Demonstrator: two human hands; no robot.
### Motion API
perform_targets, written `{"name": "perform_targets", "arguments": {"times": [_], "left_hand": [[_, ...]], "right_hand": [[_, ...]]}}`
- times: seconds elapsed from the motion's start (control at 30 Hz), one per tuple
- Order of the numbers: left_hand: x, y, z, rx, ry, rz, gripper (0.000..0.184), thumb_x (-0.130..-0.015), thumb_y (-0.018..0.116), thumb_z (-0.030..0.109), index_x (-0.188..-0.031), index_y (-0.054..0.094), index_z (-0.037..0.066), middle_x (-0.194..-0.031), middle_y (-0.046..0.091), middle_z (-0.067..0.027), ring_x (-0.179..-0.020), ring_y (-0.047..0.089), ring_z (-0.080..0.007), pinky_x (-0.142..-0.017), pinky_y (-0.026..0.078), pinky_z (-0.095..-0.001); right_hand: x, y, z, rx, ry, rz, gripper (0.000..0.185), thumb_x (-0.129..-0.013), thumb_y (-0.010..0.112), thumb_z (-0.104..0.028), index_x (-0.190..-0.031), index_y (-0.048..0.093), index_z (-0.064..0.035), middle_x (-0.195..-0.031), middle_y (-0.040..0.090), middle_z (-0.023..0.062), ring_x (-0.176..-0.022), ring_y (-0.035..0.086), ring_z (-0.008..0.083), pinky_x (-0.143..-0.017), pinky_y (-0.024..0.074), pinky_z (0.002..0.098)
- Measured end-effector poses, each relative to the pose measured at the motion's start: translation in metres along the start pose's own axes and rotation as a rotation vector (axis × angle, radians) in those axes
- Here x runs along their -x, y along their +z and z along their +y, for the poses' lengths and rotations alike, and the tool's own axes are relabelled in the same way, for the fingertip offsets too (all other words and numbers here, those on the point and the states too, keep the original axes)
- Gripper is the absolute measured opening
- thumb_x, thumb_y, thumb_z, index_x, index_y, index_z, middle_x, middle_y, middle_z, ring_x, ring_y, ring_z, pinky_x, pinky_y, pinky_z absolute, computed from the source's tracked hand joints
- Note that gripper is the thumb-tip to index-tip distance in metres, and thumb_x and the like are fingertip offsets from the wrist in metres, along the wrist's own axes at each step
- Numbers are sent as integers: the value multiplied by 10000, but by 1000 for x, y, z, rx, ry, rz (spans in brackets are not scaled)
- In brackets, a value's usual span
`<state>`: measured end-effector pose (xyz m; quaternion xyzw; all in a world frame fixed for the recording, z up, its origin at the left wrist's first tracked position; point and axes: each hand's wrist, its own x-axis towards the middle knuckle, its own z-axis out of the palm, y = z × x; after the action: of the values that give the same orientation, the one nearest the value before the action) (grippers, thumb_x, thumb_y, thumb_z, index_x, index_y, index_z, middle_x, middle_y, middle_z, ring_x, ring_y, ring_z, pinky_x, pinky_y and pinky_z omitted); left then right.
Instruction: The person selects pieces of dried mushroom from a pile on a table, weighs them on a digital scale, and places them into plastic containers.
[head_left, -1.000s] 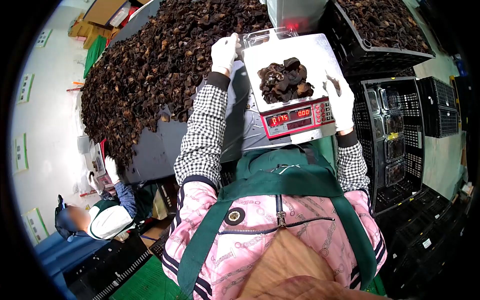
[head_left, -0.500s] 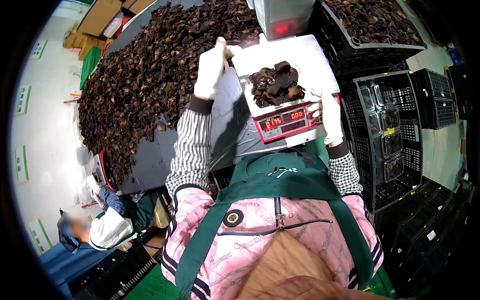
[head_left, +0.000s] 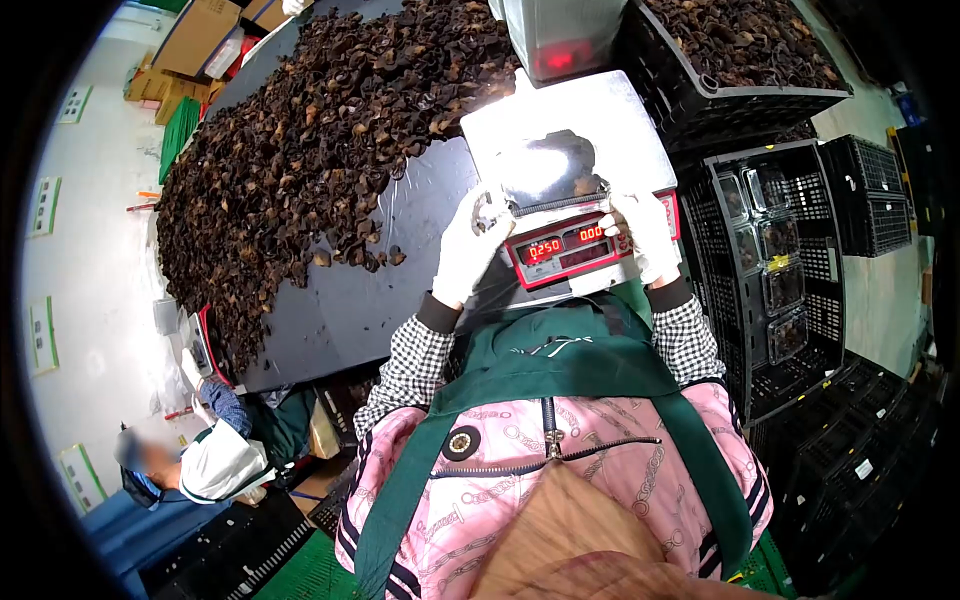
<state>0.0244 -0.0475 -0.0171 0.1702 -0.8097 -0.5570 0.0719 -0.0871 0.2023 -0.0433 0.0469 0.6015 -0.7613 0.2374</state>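
On the white platform of a red scale (head_left: 570, 250) sits a clear plastic box (head_left: 553, 170) with dark dried fungus inside, a glare lying across its top. The scale display reads 0.250. My left hand (head_left: 473, 245), in a white glove, is closed at the box's near left corner. At the near right corner my right hand (head_left: 642, 235), also gloved, grips the box edge with bent fingers. Left of the scale a large heap of dark fungus (head_left: 330, 130) covers much of the grey table (head_left: 330, 320).
A black crate (head_left: 740, 105) of fungus stands right of the scale. Another crate (head_left: 835, 270) holds several closed clear boxes. A grey container (head_left: 565, 35) is behind the scale. A co-worker (head_left: 225, 455) in white gloves is at the lower left.
My left hand has come from the scale's far left side to the box's near corner. A clear lid now covers the fungus. The display went from 0.175 to 0.250.
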Motion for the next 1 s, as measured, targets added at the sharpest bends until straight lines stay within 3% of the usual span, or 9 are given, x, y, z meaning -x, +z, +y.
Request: {"name": "perform_targets", "arguments": {"times": [0.07, 0.1, 0.2, 0.37, 0.47, 0.67, 0.87, 0.93, 1.0], "left_hand": [[-5, -7, -2, 339, -171, -198, 558, -918, 670, 124, -1429, 476, 14, -1032, 696, -77, -624, 548, -52, -574, 458, -207], [-6, -13, 12, 291, -290, -256, 534, -932, 643, 116, -1423, 468, 4, -968, 691, -75, -558, 515, -39, -496, 409, -190], [-7, -6, 6, 480, -308, -215, 490, -930, 623, 93, -1390, 492, -14, -894, 673, -55, -527, 499, -29, -449, 364, -178], [-5, 2, -1, 492, -251, -106, 447, -874, 582, 5, -1317, 581, -55, -842, 659, -40, -502, 455, -31, -430, 335, -176], [-7, 3, -4, 482, -243, -81, 406, -867, 616, 68, -1257, 619, -44, -772, 660, -35, -461, 461, -36, -402, 310, -200], [-10, 4, -1, 523, -295, -67, 451, -884, 595, 26, -1330, 577, -40, -818, 664, -33, -487, 446, -20, -427, 331, -176], [-1, -29, 27, 246, -277, -311, 461, -958, 621, 198, -1351, 550, -32, -944, 727, -65, -470, 426, -19, -434, 334, -168], [-2, -48, 17, 194, -225, -230, 475, -968, 631, 300, -1334, 579, 1, -988, 753, -78, -469, 430, -18, -428, 323, -172], [-5, -62, 18, 200, -287, -94, 445, -974, 621, 320, -1296, 613, 14, -996, 756, -85, -470, 434, -18, -423, 313, -175]], "right_hand": [[-2, -1, 0, -51, 21, -32, 203, -947, 628, -170, -1050, 602, 3, -845, 650, 75, -686, 670, 154, -603, 549, 261], [-4, -2, 0, -70, 32, -51, 189, -946, 625, -164, -1036, 605, 1, -839, 646, 73, -678, 664, 153, -600, 546, 262], [-11, -8, 6, -88, 0, -98, 150, -939, 618, -145, -988, 612, -3, -827, 644, 76, -648, 642, 151, -586, 534, 263], [-9, -5, 9, -41, -38, -69, 124, -928, 604, -120, -941, 610, 4, -786, 641, 83, -627, 626, 150, -565, 520, 262], [-7, -3, 7, -14, -31, -51, 136, -929, 601, -116, -971, 607, 13, -808, 650, 91, -637, 635, 152, -564, 522, 261], [-3, -4, 9, -37, -29, -38, 160, -939, 600, -125, -1022, 608, 12, -845, 655, 93, -644, 639, 146, -575, 527, 256], [4, -11, -4, -87, 32, -6, 223, -982, 607, -238, -1088, 629, -42, -868, 658, 74, -660, 655, 149, -572, 531, 256], [10, -23, -8, -32, 16, 100, 316, -976, 626, -291, -1184, 639, -53, -877, 662, 54, -671, 665, 156, -582, 532, 257], [20, -35, -16, -78, -32, 128, 289, -975, 635, -268, -1141, 613, -33, -895, 671, 74, -655, 676, 164, -559, 541, 254]]}}
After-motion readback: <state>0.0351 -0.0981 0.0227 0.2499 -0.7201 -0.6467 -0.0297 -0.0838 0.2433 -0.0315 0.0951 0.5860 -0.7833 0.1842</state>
